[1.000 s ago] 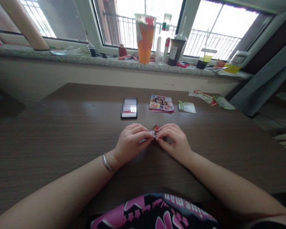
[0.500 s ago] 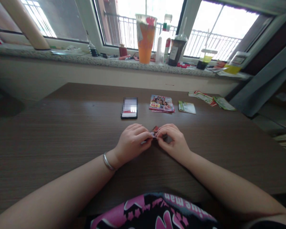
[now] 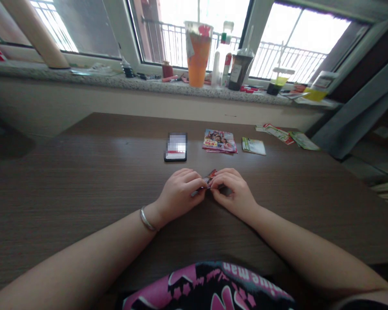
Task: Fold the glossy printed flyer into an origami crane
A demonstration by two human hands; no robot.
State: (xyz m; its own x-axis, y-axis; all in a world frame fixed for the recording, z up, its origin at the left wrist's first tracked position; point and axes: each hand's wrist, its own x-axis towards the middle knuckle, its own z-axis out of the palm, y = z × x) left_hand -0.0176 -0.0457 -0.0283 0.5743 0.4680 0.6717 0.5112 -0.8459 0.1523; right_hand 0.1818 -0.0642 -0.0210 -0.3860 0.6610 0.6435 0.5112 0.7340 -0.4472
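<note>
Between my hands is a small piece of printed paper (image 3: 211, 175) with red and dark colours, mostly hidden by my fingers. My left hand (image 3: 181, 191), with a silver bangle at the wrist, pinches its left side. Thumb and forefinger of my right hand (image 3: 234, 189) pinch the other side, close against the left fingertips. Beyond the hands lies a stack of colourful printed leaflets (image 3: 220, 141). A phone (image 3: 176, 147) with its screen lit rests to the left of that stack.
Right of the leaflets lie a small green-and-white paper stack (image 3: 253, 145) and more paper strips (image 3: 278, 132). On the windowsill (image 3: 168, 86) stand a tall orange drink cup (image 3: 198, 56), a dark cup with a straw (image 3: 241, 71) and several bottles.
The fingertips of both hands have come slightly closer together, and the paper between them looks more folded or tilted. Everything on the table stays where it was.
</note>
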